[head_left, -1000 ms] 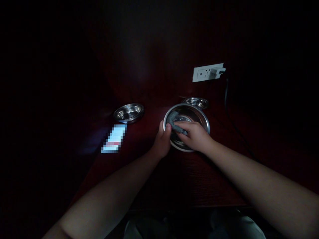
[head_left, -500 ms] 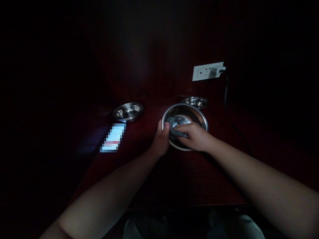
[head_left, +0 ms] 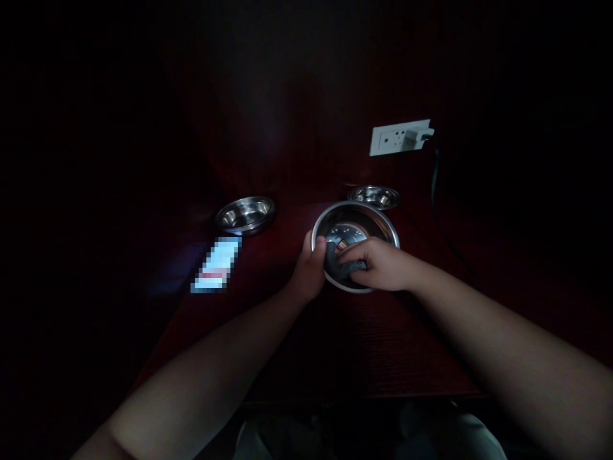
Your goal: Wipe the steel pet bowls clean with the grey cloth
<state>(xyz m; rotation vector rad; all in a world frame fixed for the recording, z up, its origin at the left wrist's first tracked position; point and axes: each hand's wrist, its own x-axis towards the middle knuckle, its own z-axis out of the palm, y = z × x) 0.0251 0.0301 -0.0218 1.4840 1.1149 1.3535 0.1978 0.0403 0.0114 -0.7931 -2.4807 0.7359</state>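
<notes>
Inside the bowl (head_left: 383,225), cloth (head_left: 332,260) half-hidden.

Both forearms angle inward, hands (head_left: 343,266) curled close together.

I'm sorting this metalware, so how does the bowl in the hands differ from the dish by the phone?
The held bowl looks larger and deeper; the left dish looks smaller and shallower.
The held bowl is tipped toward the camera in the left hand; the left dish rests on the table.
The held bowl contains a gray cloth; the left dish shows none.
Both are round, shiny metal.
</notes>
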